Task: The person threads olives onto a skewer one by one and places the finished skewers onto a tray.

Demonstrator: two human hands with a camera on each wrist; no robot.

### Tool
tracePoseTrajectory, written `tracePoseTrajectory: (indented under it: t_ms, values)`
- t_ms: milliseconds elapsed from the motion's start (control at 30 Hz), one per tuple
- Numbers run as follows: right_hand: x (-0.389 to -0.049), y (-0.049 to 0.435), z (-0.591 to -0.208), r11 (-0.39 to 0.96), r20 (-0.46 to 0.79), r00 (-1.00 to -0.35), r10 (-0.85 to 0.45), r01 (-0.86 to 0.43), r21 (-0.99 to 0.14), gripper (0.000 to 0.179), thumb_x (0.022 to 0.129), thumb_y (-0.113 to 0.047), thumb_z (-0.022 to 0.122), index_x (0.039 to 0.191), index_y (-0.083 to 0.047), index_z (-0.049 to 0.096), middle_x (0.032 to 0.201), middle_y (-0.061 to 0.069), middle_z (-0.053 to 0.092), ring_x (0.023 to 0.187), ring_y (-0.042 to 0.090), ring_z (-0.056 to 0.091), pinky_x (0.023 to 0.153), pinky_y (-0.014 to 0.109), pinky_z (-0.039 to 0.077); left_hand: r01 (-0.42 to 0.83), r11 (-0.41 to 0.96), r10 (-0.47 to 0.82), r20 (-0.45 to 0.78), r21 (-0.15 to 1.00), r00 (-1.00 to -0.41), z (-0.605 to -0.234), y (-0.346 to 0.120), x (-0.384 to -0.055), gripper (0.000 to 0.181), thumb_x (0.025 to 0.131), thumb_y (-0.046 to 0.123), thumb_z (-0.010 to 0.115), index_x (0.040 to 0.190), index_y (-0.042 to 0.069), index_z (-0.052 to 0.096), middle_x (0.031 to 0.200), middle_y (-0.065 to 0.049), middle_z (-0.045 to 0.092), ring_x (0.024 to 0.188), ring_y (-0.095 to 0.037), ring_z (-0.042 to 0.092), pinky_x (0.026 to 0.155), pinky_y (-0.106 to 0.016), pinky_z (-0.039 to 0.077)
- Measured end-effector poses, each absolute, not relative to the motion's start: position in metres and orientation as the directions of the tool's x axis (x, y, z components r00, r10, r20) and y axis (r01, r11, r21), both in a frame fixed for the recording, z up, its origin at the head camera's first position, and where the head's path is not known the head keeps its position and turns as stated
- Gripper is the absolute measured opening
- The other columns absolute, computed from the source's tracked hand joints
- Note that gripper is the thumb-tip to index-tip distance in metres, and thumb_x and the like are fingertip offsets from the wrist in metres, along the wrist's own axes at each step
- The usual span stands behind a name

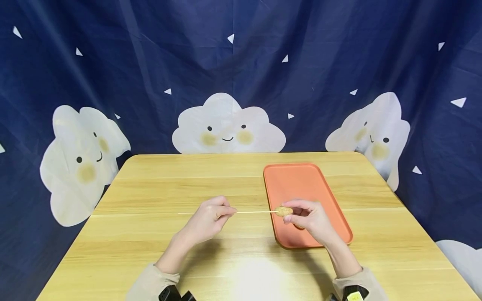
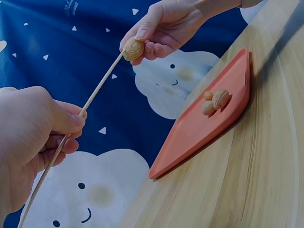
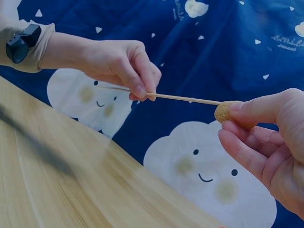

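Right hand [image 1: 311,218] above tray [image 1: 293,179], wooden table [image 1: 376,234], cloud-print curtain [image 1: 260,25]

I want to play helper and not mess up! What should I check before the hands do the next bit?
1. Left hand pinches the stick: ok.
2. Right hand holds the tan ball: ok.
3. Stick meets the ball: ok.
4. How deep the tip goes: cannot tell.
5. Fingers safe from the tip: cannot tell, tip hidden.
6. More balls on the orange tray: ok.
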State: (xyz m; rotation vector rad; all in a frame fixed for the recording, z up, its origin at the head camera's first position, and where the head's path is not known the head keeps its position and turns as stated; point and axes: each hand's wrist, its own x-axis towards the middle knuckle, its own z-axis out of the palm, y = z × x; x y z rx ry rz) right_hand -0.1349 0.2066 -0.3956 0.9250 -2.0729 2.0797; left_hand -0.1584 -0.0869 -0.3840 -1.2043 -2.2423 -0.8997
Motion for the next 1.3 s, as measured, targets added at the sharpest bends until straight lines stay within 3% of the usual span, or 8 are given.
tracePoseTrajectory:
  t_ms: [333, 567, 967, 1300]
  values:
    - [-0.1348, 0.2057, -0.3959, -0.079, 0.43, -0.834, -0.345, -0.431, -0.899, 0.032, 0.079, 0.013, 0.063, 0.107, -0.003, 0.067, 0.086, 0.001, 0.068, 0.066, 0.014, 0.063, 0.039, 0.028, 0.032, 0.854, 0.388, 0.561, 0.646, 0.346, -0.517, -0.3839, -0.0852, -0.1588, 0.015, 0.074, -0.01, 0.068, 0.082, 0.001, 0.074, 0.073, 0.003, 0.054, 0.064, -0.005, 0.049, 0.058, -0.014, 0.043]
    - [-0.1367, 0.2056, -0.3969, -0.064, 0.417, -0.843, -0.339, -0.422, -0.904, 0.032, 0.079, 0.012, 0.064, 0.107, -0.004, 0.068, 0.084, 0.0, 0.068, 0.065, 0.01, 0.062, 0.038, 0.035, 0.026, 0.853, 0.389, 0.561, 0.646, 0.347, -0.519, -0.3837, -0.084, -0.159, 0.014, 0.075, -0.009, 0.068, 0.082, 0.002, 0.074, 0.073, 0.004, 0.054, 0.064, -0.005, 0.048, 0.059, -0.013, 0.043]
    - [-0.1386, 0.2036, -0.3996, -0.089, 0.428, -0.835, -0.345, -0.425, -0.901, 0.033, 0.079, 0.012, 0.063, 0.107, -0.004, 0.067, 0.082, 0.0, 0.068, 0.063, 0.009, 0.06, 0.036, 0.036, 0.024, 0.861, 0.385, 0.557, 0.659, 0.333, -0.504, -0.3834, -0.0823, -0.1597, 0.016, 0.073, -0.012, 0.068, 0.081, 0.001, 0.073, 0.073, 0.003, 0.054, 0.063, -0.006, 0.048, 0.058, -0.014, 0.043]
    - [-0.1397, 0.2029, -0.3999, -0.105, 0.418, -0.838, -0.352, -0.408, -0.907, 0.034, 0.078, 0.012, 0.064, 0.106, -0.006, 0.069, 0.092, -0.001, 0.068, 0.067, 0.01, 0.062, 0.037, 0.033, 0.025, 0.863, 0.384, 0.558, 0.662, 0.328, -0.5, -0.3838, -0.0823, -0.159, 0.014, 0.075, -0.009, 0.068, 0.08, 0.002, 0.073, 0.072, 0.004, 0.053, 0.065, -0.006, 0.049, 0.061, -0.014, 0.044]
